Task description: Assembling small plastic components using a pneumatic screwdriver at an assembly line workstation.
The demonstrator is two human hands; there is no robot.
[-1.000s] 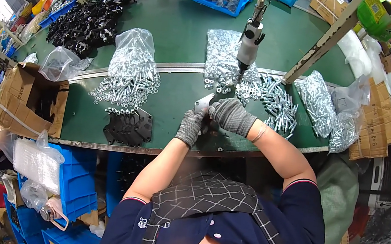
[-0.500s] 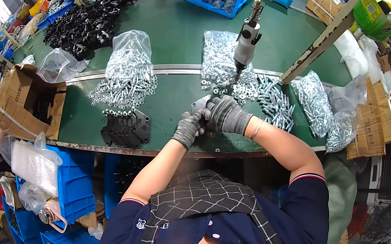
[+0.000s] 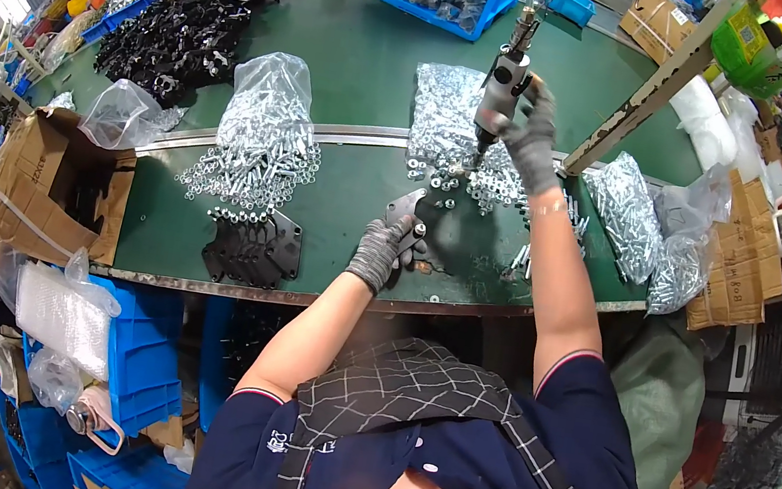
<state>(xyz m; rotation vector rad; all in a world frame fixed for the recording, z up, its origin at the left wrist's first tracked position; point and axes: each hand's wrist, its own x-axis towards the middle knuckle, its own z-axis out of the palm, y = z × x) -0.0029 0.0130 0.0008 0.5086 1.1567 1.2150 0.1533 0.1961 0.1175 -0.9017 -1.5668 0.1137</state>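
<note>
My left hand (image 3: 378, 253), in a grey knit glove, is closed around a grey metal bracket plate (image 3: 405, 206) at the front of the green worktable. A small silver fastener (image 3: 420, 231) shows beside its fingers. Up and to the right, my gloved right hand (image 3: 531, 144) is at a hanging power screwdriver (image 3: 504, 84) with a grey and black body. The thumb lies across the tool's lower part. Motion smears the fingers, so I cannot tell whether they grip it. Loose nuts (image 3: 495, 191) lie below the driver's tip, by a spilling bag of hardware (image 3: 441, 110).
Dark bracket plates (image 3: 253, 254) lie at the left front, below a bag of bolts and nuts (image 3: 267, 125). An open cardboard box (image 3: 45, 193) stands further left. A metal post (image 3: 645, 100) rises at right near another bolt bag (image 3: 625, 204). A blue bin (image 3: 426, 12) sits behind.
My right hand has left the bracket plate and moved up and right to the hanging screwdriver. My left hand keeps the plate in nearly the same place.
</note>
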